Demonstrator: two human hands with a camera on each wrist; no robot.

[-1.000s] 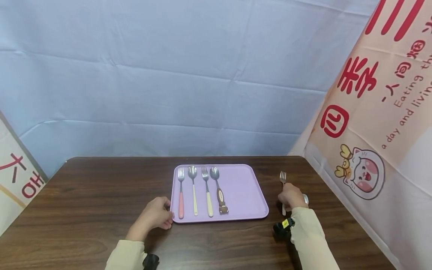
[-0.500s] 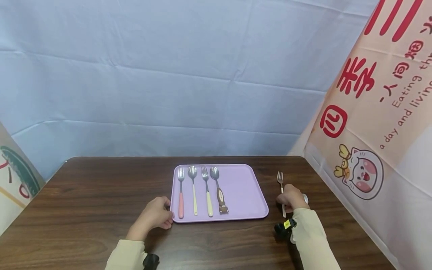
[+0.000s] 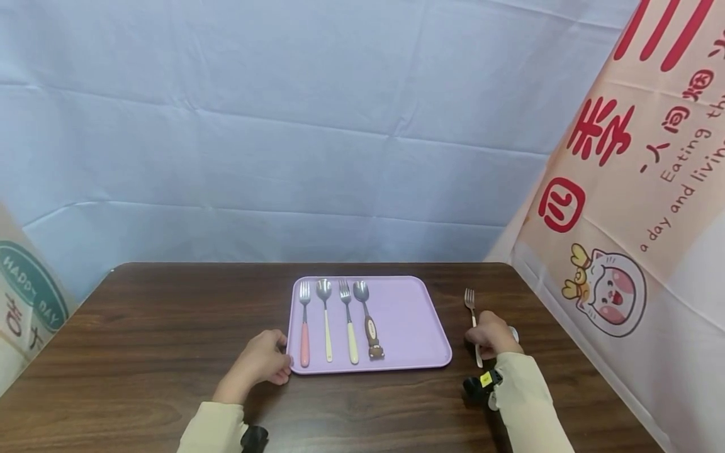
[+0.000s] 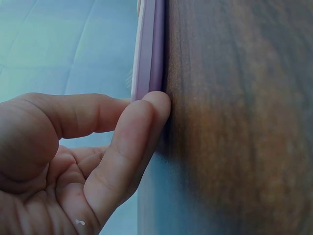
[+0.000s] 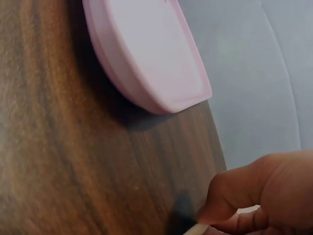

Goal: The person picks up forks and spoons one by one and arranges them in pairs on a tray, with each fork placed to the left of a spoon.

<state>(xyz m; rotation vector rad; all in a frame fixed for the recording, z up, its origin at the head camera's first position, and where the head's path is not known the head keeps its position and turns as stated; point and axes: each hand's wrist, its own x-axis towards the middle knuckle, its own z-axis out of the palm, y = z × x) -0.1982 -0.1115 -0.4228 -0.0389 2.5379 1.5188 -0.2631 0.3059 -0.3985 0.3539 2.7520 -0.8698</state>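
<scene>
A lilac tray (image 3: 410, 321) lies on the table, bearing a pink-handled fork (image 3: 304, 343), a slim pale-handled spoon (image 3: 327, 327), a cream-handled fork (image 3: 352, 343) and a brown bear-handled spoon (image 3: 372, 333). At its near left corner my left hand (image 3: 264, 360) pinches the rim; the left wrist view has thumb and fingers at the tray edge (image 4: 147, 54). Right of the tray, my right hand (image 3: 491, 333) holds a pale-handled fork (image 3: 470, 299) by its handle, tines pointing away. Only the tip of that handle (image 5: 196, 229) shows in the right wrist view.
A shiny rounded piece (image 3: 514, 333) shows partly behind the right hand; its kind is hidden. The dark wooden table (image 3: 158, 327) ends at a pale cloth backdrop (image 3: 255, 157). A printed cloth (image 3: 617, 239) hangs along the right side.
The fork in my right hand has turned slightly, its tines shifting a little left and its handle end a little right. My left hand stays at the tray corner.
</scene>
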